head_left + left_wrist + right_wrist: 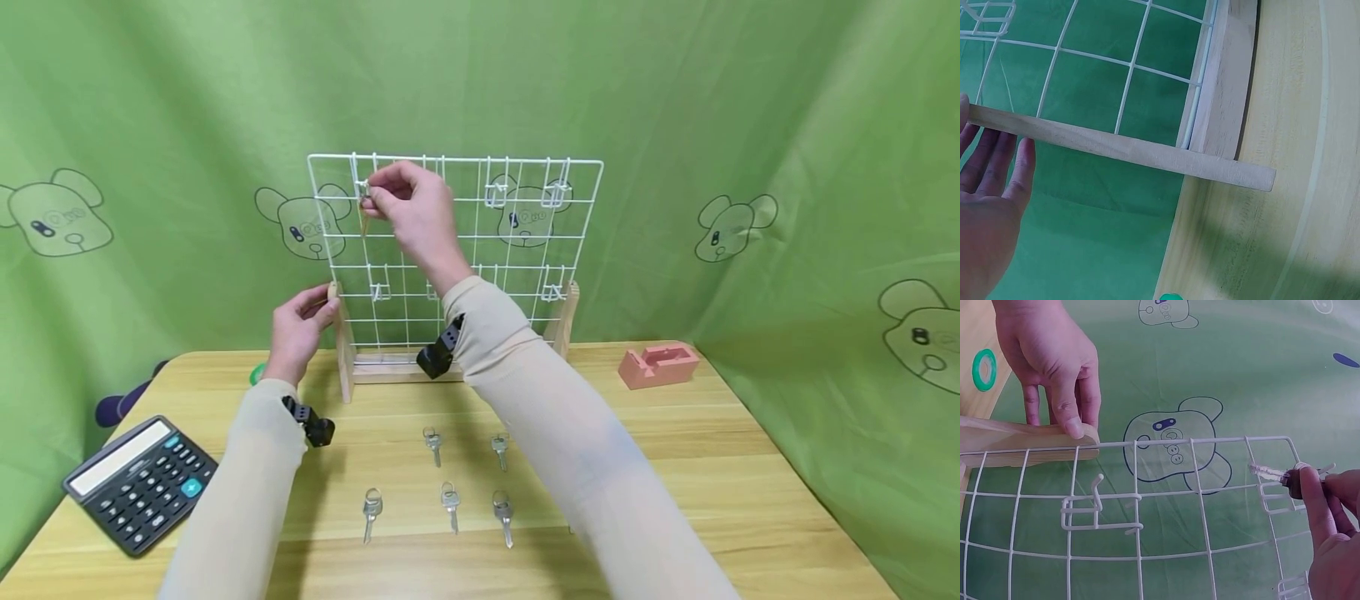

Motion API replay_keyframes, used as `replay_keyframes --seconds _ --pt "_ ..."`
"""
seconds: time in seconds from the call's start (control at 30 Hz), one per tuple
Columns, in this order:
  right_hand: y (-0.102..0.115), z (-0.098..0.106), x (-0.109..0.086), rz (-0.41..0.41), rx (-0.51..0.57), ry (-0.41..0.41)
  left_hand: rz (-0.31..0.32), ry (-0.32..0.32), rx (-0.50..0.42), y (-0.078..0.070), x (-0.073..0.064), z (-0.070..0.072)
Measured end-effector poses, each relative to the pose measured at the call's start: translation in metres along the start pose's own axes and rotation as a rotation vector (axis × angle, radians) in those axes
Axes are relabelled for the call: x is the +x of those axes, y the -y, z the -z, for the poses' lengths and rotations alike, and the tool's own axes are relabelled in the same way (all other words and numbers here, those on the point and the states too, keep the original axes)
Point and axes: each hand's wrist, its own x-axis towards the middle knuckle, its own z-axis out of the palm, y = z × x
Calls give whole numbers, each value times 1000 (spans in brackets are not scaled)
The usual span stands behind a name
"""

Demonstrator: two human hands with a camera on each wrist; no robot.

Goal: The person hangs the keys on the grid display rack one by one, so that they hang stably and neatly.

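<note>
My right hand (423, 212) pinches a key (1272, 474) by its head end, close to the hook at the upper left of a white wire grid (457, 158). In the right wrist view the key's blade points away from the fingertips, and the fingers partly cover that hook. The left hand (296, 329) grips the top of the left wooden post (1129, 152) of the grid's stand, thumb on one face and fingers on the other. Several more white hooks (552, 292) hang on the grid. Several keys with rings, such as one key (450, 500), lie on the table.
A black calculator (142, 483) lies at the table's left. At the back right sits a pink block-shaped holder (660, 367). A green ring (985, 370) is behind the left hand, and a purple object (120, 407) shows past the left edge. Green curtain surrounds the table (712, 483).
</note>
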Motion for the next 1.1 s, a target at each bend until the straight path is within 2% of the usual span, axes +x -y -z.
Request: replay_keyframes --seconds 0.13,0.33,0.73,0.97,1.1 --pt "-1 1 -1 3 -24 5 3 -7 -4 0 0 -1" --pt "-2 3 -6 34 -128 25 6 -1 4 0 -2 -1" --pt "-17 15 -26 101 -401 160 11 -13 3 0 -3 -1" --pt "-23 24 -42 117 -480 231 14 -11 18 -2 -2 -1" --pt "-32 31 -49 100 -481 278 11 -6 15 -2 -3 -1"
